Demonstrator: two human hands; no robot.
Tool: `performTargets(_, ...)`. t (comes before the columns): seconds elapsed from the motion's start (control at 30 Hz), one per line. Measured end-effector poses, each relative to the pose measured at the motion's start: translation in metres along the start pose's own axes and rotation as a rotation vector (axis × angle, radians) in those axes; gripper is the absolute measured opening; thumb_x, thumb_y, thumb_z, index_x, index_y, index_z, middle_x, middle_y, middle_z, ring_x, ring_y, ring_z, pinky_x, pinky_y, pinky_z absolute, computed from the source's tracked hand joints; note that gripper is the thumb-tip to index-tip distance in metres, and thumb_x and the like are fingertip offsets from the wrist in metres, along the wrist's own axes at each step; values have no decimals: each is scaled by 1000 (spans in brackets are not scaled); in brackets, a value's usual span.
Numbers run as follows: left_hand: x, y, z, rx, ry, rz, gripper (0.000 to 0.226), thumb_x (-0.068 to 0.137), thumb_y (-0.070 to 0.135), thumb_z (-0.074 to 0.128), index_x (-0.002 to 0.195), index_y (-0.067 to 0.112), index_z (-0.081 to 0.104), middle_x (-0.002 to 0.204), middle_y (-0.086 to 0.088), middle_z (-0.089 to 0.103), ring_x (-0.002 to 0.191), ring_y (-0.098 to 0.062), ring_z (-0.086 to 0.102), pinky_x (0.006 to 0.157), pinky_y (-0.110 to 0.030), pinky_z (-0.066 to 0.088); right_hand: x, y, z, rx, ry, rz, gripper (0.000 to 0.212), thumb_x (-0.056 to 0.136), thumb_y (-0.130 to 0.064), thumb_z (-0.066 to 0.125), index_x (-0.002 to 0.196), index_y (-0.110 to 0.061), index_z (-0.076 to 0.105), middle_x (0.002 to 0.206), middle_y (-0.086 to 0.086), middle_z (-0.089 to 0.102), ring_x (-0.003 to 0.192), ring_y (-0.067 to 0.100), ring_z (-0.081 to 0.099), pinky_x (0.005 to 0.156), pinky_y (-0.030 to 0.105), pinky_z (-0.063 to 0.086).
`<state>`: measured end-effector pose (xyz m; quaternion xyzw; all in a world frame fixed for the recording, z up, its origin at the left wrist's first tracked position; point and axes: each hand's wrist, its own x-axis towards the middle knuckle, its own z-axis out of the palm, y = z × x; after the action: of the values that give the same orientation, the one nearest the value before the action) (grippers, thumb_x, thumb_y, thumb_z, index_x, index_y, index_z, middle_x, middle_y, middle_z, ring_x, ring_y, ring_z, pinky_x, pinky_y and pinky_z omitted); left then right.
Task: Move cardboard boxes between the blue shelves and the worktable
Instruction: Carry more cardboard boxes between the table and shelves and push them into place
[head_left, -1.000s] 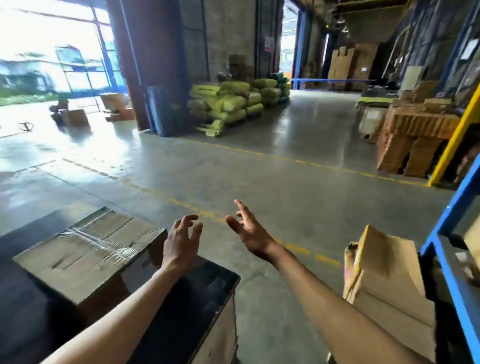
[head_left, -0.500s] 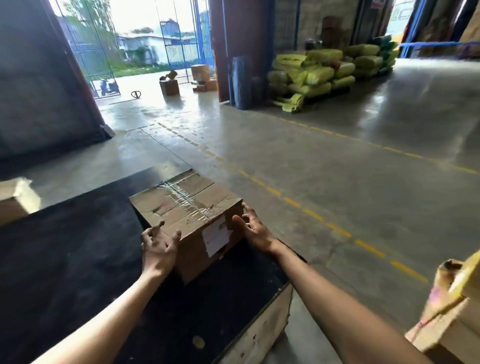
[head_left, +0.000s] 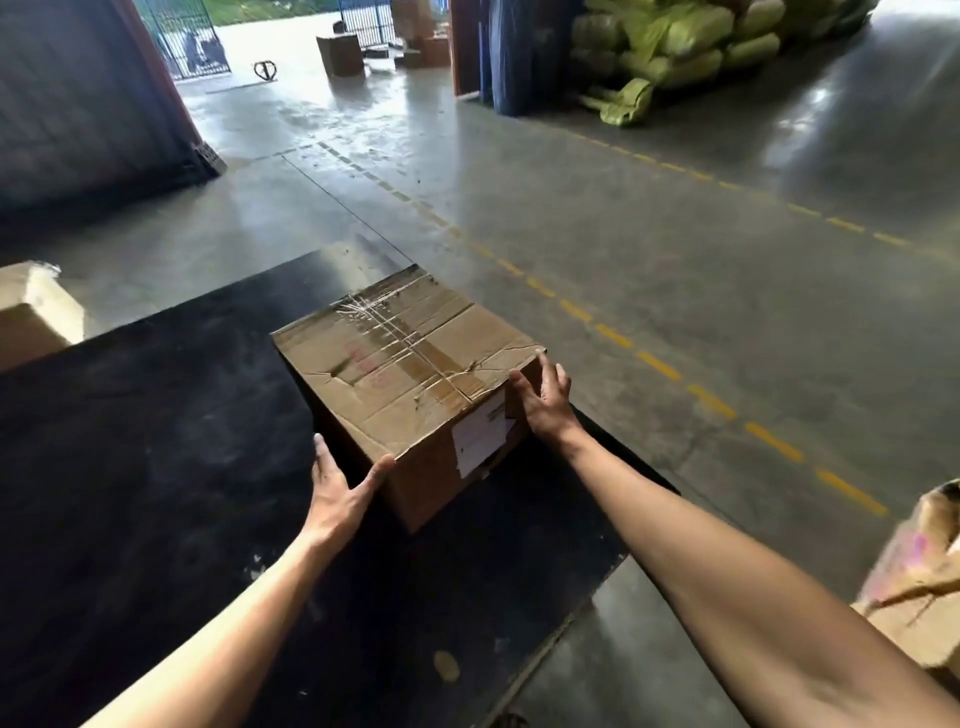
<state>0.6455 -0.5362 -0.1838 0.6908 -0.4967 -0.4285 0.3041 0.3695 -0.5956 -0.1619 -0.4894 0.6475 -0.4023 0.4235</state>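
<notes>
A taped brown cardboard box (head_left: 405, 364) with a white label on its near face sits on the black worktable (head_left: 156, 441), near the table's right edge. My left hand (head_left: 337, 483) lies against the box's near left corner, fingers straight along the left side and thumb touching the corner edge. On the box's right end rests my right hand (head_left: 540, 400), its fingers spread and pointing upward. Neither hand curls round the box. The blue shelves are out of view.
Another cardboard box (head_left: 36, 312) shows at the table's far left edge. Worn cartons (head_left: 914, 587) stand at the lower right. A yellow dashed line (head_left: 660, 364) crosses the concrete floor beyond the table. Green sacks (head_left: 685, 41) are piled at the back right.
A second ago both hands hung in the air beside the box. They came down onto its two sides, and my view turned left and down toward the table.
</notes>
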Motion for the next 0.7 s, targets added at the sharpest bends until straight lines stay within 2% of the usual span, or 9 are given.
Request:
performTargets(0.1,12,-10,4,-62,-52,59,144,47,92,57,153,30,-18,163,6,-11,149,-7,-4,121,-32,2,28,11,3,15,20,53,79,99,-45,51,159,-22,5,166,13,-5,154,26,4,121,37,11)
performTargets(0.2,24,-20,12,-91,-101,116,137,54,82,71,151,40,-17,164,9,2,149,-5,9,123,-38,13,53,16,1,160,60,115,79,101,-44,48,159,-19,0,167,9,5,153,23,14,120,33,15)
performTargets(0.3,26,-19,24,-98,-45,160,133,56,76,75,151,44,-13,163,7,7,148,-8,14,122,-38,17,67,24,0,203,46,177,71,101,-46,45,158,-17,15,161,10,28,147,25,30,119,34,23)
performTargets(0.37,25,-14,28,-119,1,192,135,54,79,71,152,40,-13,162,9,3,148,-8,11,119,-31,15,71,31,0,211,53,189,72,96,-52,52,154,-19,26,155,13,39,142,27,39,119,40,28)
performTargets(0.4,26,-14,29,-127,16,219,134,54,81,69,152,39,-12,162,10,2,147,-6,9,118,-29,13,71,34,-2,215,56,177,81,89,-60,58,152,-18,30,153,14,42,140,28,42,118,43,31)
performTargets(0.47,28,-14,27,-144,42,268,126,59,82,65,152,41,-9,163,12,3,148,-4,8,121,-35,13,76,55,-7,211,49,149,110,66,-81,65,150,-17,35,150,12,46,137,26,46,117,46,35)
performTargets(0.53,32,-12,24,-157,93,291,117,64,83,60,152,44,-5,163,13,7,149,-6,12,122,-43,16,65,52,-14,209,50,119,121,57,-89,65,152,-18,36,151,5,46,138,20,45,118,44,34)
performTargets(0.63,34,12,18,-159,235,302,107,65,89,48,153,44,6,160,13,19,146,-13,23,119,-43,23,37,27,-24,215,69,78,110,65,-74,68,152,-15,35,146,7,43,132,21,47,114,42,40)
performTargets(0.7,33,39,15,-178,304,330,106,64,93,41,153,42,16,157,5,31,140,-18,34,113,-40,31,27,21,-34,268,125,14,81,77,-58,74,143,-21,44,142,13,46,124,25,53,105,42,48)
